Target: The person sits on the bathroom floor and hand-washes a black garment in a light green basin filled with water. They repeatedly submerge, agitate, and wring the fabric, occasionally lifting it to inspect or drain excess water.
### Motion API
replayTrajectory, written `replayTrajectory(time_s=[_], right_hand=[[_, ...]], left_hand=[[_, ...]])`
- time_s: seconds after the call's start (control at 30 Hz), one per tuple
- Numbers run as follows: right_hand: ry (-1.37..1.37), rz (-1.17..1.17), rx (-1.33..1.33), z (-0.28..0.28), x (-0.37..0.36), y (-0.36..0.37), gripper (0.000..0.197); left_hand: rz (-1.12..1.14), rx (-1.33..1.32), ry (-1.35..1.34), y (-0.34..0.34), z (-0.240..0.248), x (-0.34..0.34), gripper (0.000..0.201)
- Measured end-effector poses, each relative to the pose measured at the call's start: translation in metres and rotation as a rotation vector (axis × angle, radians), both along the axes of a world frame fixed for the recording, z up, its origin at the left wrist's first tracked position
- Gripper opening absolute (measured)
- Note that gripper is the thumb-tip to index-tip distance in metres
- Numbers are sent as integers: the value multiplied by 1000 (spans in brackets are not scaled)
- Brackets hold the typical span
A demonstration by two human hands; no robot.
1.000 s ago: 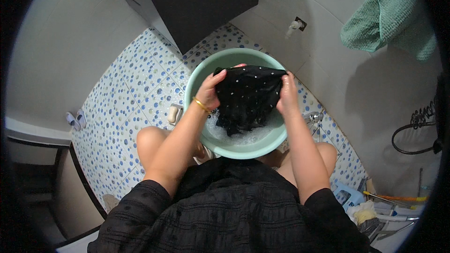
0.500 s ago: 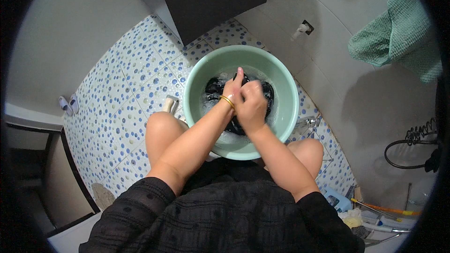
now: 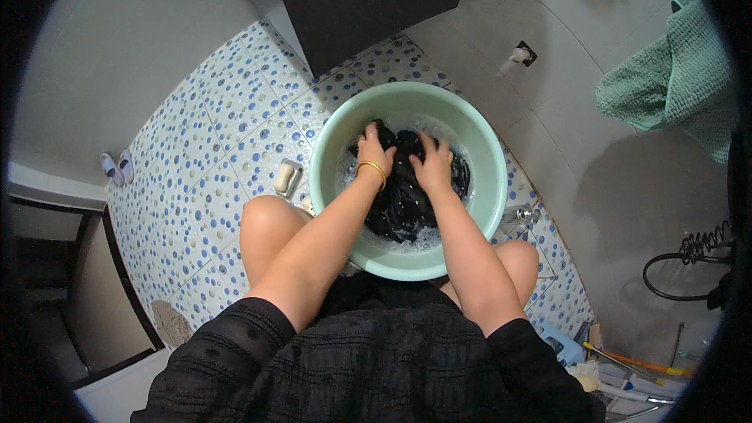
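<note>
A black wet cloth lies bunched in soapy water inside a pale green basin, which stands between my knees. My left hand, with a gold bangle at its wrist, grips the far left part of the cloth, fingers curled over it and thumb toward the middle. To its right, my right hand clutches another part of the same cloth, its fingers bent and somewhat spread. A fold of the cloth rises between the two hands. The cloth's exact kind cannot be made out.
Left of the basin, a bar of soap sits on a dish. A metal tap is close to the basin's right side. A dark cabinet juts out beyond it. A green towel hangs at the right wall.
My hands were pressed together above the basin's middle. They have separated and come down onto the cloth, which now spreads further toward me. The view has shifted slightly.
</note>
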State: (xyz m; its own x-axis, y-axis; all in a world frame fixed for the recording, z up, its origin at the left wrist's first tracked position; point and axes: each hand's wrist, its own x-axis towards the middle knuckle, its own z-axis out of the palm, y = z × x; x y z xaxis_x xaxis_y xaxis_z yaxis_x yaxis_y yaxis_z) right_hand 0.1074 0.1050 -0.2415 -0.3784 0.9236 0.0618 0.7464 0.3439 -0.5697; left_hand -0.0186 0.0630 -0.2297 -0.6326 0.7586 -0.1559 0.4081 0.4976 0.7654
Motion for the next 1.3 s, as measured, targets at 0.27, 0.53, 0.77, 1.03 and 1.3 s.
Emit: replayTrajectory(time_s=[0.27,0.53,0.77,1.03,1.3], right_hand=[[171,-354,-132,-10,-13,7,29],[444,-12,423,69,-37,-54,20],[374,-69,272,70,-22,-34,27],[227,-160,223,85,-12,-34,18],[340,-179,202,66,9,-1,35]], left_hand=[[-109,57,-45,10,-32,4,37],[159,277,-925,22,1,-7,60],[86,340,-606,17,-23,21,44],[-25,75,-358,-4,13,31,41],[-157,154,-840,-19,72,37,33]])
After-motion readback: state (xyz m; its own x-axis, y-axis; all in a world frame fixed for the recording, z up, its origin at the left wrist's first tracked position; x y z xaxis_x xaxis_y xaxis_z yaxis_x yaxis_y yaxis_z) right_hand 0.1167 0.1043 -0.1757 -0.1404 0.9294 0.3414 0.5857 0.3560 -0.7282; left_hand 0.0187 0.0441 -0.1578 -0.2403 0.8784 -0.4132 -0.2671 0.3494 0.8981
